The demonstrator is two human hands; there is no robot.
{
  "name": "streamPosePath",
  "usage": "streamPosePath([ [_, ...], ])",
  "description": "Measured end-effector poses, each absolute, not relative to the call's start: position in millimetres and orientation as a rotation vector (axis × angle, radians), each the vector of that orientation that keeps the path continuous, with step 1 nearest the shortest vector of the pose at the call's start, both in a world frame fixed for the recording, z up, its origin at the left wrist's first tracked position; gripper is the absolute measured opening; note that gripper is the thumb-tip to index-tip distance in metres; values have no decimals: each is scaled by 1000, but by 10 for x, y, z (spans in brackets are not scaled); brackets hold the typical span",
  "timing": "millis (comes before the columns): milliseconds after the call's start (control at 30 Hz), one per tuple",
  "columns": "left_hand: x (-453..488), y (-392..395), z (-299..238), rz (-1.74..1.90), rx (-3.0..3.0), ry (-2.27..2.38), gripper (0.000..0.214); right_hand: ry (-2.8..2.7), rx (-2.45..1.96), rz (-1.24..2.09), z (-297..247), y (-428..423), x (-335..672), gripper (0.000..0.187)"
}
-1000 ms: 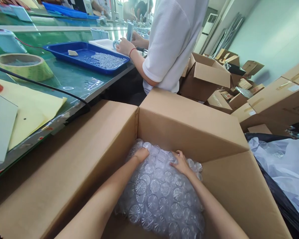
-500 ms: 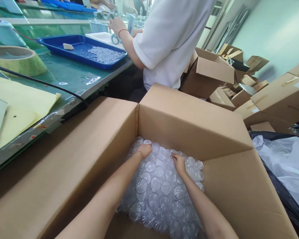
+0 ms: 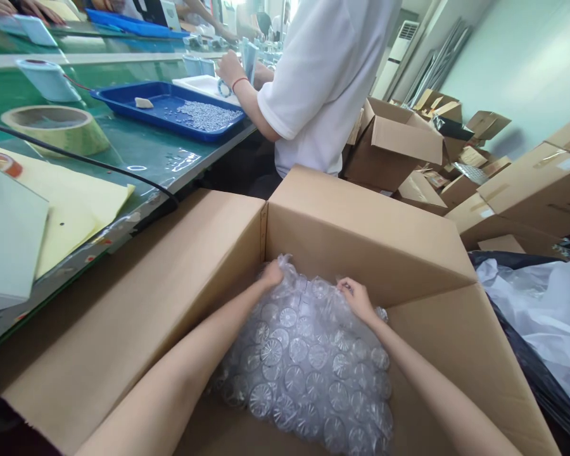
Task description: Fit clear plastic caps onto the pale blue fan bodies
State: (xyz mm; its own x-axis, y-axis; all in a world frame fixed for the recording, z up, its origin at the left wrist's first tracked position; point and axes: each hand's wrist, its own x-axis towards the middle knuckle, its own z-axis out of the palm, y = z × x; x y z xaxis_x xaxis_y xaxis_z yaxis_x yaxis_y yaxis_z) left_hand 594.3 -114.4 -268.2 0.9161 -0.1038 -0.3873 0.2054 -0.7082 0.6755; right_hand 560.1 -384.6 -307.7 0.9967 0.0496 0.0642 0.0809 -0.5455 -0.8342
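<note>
Inside a large open cardboard box [image 3: 361, 237] lies a clear plastic bag [image 3: 332, 304] around many round, ribbed transparent pieces [image 3: 294, 380], set in rows. My left hand [image 3: 272, 273] is closed on the bag's far left edge, where the film bunches up above the fingers. At the far right edge my right hand [image 3: 355, 296] pinches the same film between thumb and fingers. Between the two hands the bag's edge is raised, and some pale, flat-faced material shows through it. What the round pieces are, I cannot make out.
On the green bench [image 3: 142, 149] at left are a blue tray [image 3: 166, 114] of small pale pieces, a tape roll [image 3: 57, 130] and yellow paper [image 3: 85, 202]. A person in a white shirt [image 3: 313, 95] works beyond the box. Cartons [image 3: 527, 183] and a black bag [image 3: 517, 354] stand at right.
Both hands have moved apart slightly and now hold up the film at the bag's far edge, which lay flatter before. The view has shifted a little, showing more of the bench.
</note>
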Motion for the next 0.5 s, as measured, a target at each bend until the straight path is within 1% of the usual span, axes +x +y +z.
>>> streamPosePath([
  [167, 6048, -1381, -2317, -516, 2035, 8, 33, -113, -2045, -11, -2788, -3738, 5644, 22],
  [333, 5913, -1597, -1987, -584, 1864, -129, 28, -128, -1878, 43, -2524, -3362, 5694, 23],
  [500, 5780, -1548, -1844, -487, 1837, -10, 27, -111, -1708, 58, -2302, -3107, 5741, 30],
])
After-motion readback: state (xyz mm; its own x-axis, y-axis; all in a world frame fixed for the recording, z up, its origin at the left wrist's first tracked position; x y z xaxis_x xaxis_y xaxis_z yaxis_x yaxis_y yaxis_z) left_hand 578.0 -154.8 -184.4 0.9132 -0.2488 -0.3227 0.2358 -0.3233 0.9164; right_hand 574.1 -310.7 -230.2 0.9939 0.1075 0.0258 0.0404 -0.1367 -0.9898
